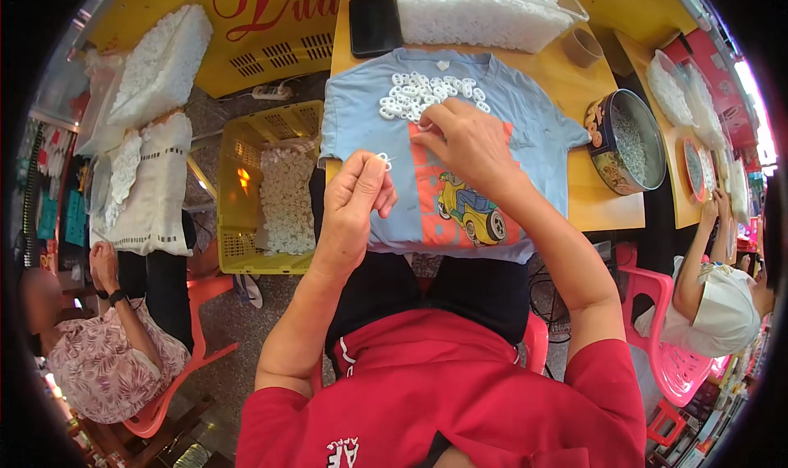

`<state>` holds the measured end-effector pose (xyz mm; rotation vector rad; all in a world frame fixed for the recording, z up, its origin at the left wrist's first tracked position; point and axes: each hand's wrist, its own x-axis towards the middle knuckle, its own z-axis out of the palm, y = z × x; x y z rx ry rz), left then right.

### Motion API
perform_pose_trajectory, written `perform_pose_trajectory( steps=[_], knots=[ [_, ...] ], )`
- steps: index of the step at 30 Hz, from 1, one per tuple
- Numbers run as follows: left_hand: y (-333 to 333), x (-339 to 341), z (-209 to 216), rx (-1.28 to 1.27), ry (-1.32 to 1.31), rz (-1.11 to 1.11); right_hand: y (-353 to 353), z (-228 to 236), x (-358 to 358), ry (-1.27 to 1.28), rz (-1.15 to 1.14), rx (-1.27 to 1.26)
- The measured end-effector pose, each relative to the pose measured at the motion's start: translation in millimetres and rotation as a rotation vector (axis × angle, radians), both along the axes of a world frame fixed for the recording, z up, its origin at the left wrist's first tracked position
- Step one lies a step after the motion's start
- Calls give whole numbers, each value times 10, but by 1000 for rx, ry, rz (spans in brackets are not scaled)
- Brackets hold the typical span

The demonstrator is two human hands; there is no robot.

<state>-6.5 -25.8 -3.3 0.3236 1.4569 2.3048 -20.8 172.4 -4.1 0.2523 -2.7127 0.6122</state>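
Note:
A blue T-shirt (377,82) with a printed car on an orange panel lies spread on the table. On its upper part sits a loose pile of small white oval plastic pieces with holes (414,93). My left hand (357,191) is closed in a pinch over the shirt's left side, and a small white plastic piece (383,161) sticks out from its fingertips. My right hand (468,144) is at the near edge of the pile, its thumb and forefinger drawn together at another white piece (424,127). The fingers partly hide that piece.
A clear tub of white pieces (484,25), a black phone (375,27) and a brown cup (582,48) stand at the back. A round tin (628,140) of small metallic-looking bits is at the right. A yellow crate (230,164) stands left. Co-workers sit on both sides.

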Motion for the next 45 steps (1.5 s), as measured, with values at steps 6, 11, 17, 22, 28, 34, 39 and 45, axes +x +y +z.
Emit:
perform_pose_trajectory(
  steps=[6, 11, 17, 22, 28, 34, 39, 45],
  knots=[
    [-38, -56, 3, 98, -82, -28, 25, 35, -105, -145, -131, -14],
    [-46, -73, -52, 144, -84, -22, 32, 31, -118, -120, -106, 4],
    [14, -24, -16, 60, 36, 6, 154, 47, 35, -172, -21, -421],
    [151, 90, 86, -16, 201, 41, -1, 273, 381, -481, -28, -1519],
    [303, 185, 150, -92, 281, 73, -89, 218, 635, -509, 121, -1817],
    [347, 239, 174, -89, 291, 69, -117, 279, 728, -470, 137, -1887],
    [374, 268, 215, -126, 315, 85, -124, 261, 745, -436, 119, -1872],
    [384, 260, 161, -151, 310, 99, -152, 302, 762, -290, 109, -1729]
  ],
)
